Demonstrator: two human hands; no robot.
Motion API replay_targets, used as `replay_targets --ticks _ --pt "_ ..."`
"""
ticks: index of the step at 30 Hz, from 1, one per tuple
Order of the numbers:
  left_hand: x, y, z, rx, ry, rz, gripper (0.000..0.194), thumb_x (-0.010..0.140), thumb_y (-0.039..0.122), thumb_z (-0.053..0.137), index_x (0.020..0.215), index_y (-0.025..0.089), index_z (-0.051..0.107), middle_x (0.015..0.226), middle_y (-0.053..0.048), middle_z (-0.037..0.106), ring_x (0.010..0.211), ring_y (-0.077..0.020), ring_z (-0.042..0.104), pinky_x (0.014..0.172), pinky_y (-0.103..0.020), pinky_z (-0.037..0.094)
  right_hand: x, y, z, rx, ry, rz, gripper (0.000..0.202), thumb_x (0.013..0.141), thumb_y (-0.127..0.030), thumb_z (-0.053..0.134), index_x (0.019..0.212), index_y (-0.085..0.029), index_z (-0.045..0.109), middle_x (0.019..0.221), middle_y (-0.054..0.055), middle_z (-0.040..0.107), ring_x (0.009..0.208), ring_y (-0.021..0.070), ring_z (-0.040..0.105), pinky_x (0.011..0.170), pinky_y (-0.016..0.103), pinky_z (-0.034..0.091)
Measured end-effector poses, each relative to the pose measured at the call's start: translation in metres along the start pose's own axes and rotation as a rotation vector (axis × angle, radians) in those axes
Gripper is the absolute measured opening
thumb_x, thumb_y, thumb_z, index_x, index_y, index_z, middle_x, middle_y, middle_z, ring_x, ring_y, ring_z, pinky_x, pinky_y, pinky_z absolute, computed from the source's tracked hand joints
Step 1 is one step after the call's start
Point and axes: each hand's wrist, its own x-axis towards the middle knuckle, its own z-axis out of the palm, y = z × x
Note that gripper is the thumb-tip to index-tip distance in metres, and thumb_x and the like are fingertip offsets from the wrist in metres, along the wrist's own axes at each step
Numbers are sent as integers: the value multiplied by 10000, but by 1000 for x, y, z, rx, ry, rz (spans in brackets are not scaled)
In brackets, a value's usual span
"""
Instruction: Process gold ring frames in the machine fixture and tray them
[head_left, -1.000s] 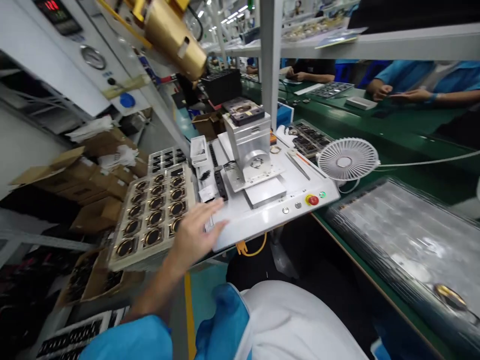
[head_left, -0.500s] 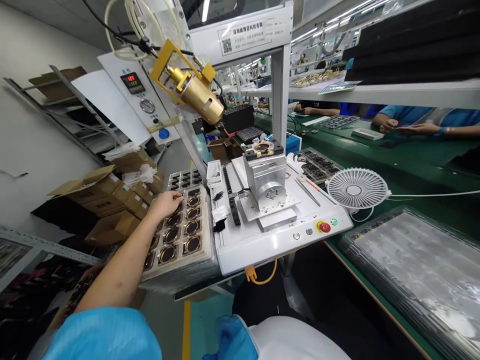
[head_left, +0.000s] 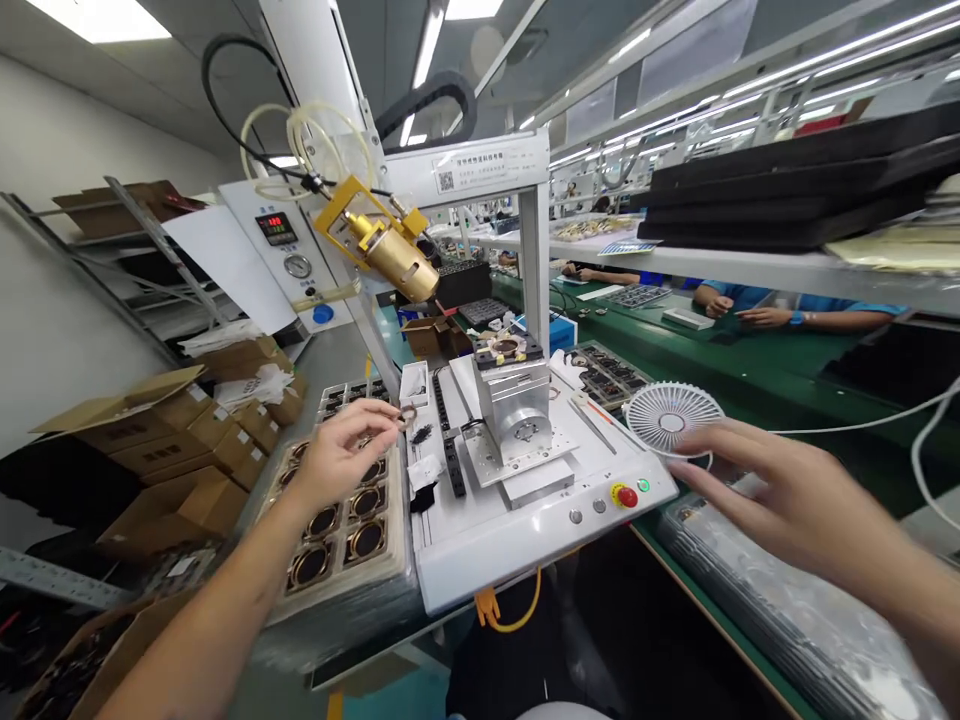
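My left hand (head_left: 349, 450) pinches a small brownish ring-shaped part (head_left: 407, 416) at its fingertips, above the right edge of a stacked clear tray (head_left: 401, 560). Round black parts with gold-coloured rims (head_left: 367, 539) sit in that tray's pockets. My right hand (head_left: 772, 490) is in the air at the right, thumb and fingers apart with nothing between them, in front of a white fan (head_left: 672, 420). Between the hands stands a white bench machine with a metal fixture block (head_left: 517, 400). On top of the block, a ring-shaped part (head_left: 506, 347) lies in a dark holder.
A gold-coloured dispensing head (head_left: 397, 262) hangs over the machine's left side. Tweezers (head_left: 592, 424) lie on its white base, whose front edge carries a red stop button (head_left: 625, 496). Covered trays (head_left: 810, 600) are stacked at right. A co-worker's hands (head_left: 750, 312) show across the green bench.
My left hand has lifted from the tray and moved right with the ring-shaped part. My right hand has come into view from the right. The camera view has tilted up.
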Motion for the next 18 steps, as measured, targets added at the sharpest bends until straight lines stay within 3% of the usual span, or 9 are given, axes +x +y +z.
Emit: replay_targets --ticks 2,5,8,12,15,18 --pt "1 21 4 35 -25 111 136 947 274 643 897 205 749 1174 -94 703 1075 -192 688 995 -320 545 56 -18 25 10 -74 -94 363 887 -564 566 975 -252 729 1117 86 698 997 165 667 883 341 576" --pt "-1 37 5 77 -31 205 106 949 208 637 925 216 740 1232 -66 707 1097 -170 699 1001 -270 539 141 -47 57 42 -55 -272 376 917 -454 562 1129 -183 713 1324 102 622 1273 193 572 1161 405 486" --pt "-1 43 4 89 0 239 95 940 177 641 925 213 728 1225 -56 717 1099 -163 704 997 -251 542 201 -68 69 -60 -221 -329 394 918 -334 556 1254 -179 692 1365 97 615 1309 205 544 1196 396 435" --pt "12 46 8 108 41 256 70 923 174 665 920 207 726 1212 -53 724 1082 -168 712 993 -265 549 233 -82 64 -75 -521 -278 351 842 -249 619 1165 -187 742 1144 42 727 940 94 644 878 214 484" --pt "36 47 16 97 62 260 74 924 217 672 892 192 733 1182 -61 736 1053 -184 722 988 -299 555 235 -85 59 -62 -553 -305 353 785 -220 665 1123 -173 753 1083 13 740 826 39 612 758 156 430" --pt "67 47 28 57 75 236 151 922 297 668 849 185 736 1149 -67 746 1025 -204 728 985 -332 558 233 -83 60 -42 -517 -312 356 766 -200 671 1113 -173 746 1073 6 740 842 36 613 765 147 433"
